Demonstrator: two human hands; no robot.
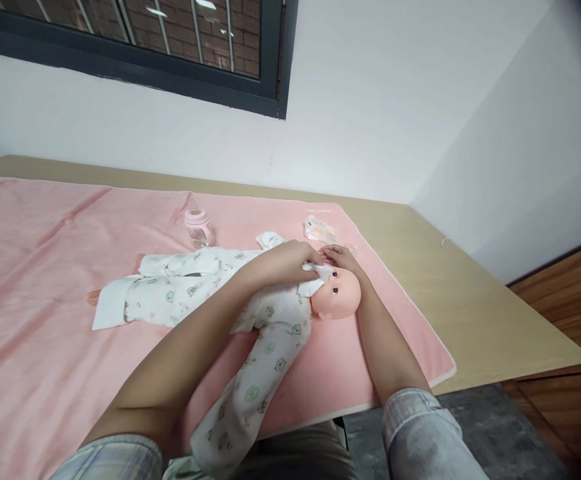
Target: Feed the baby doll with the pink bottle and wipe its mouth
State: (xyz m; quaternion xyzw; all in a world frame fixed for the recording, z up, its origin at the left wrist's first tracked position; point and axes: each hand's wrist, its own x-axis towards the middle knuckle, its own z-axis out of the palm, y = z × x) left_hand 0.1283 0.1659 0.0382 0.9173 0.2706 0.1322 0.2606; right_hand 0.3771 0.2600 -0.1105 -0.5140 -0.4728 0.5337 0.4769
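Observation:
A baby doll (pixel 338 303) lies on its back, its bald head to the right. It is dressed in white pajamas (pixel 170 293) with a small green and brown animal print, one sleeve hanging over the near edge. My left hand (pixel 300 255) reaches across the doll's chest, its fingers closed on a thin white cloth (pixel 315 283) by the doll's mouth and chin. Beside the far side of the head rests my right hand (pixel 341 258), fingers stretched out and partly overlapped by the head; I cannot tell whether it presses on the head.
A pink blanket (pixel 55 267) covers much of the wooden table (pixel 420 280). Beyond the doll stand a pink-topped baby bottle (pixel 199 229) and a crumpled clear plastic packet (pixel 319 229). A white wall (pixel 345 120) with a dark-framed window (pixel 270 60) borders the back.

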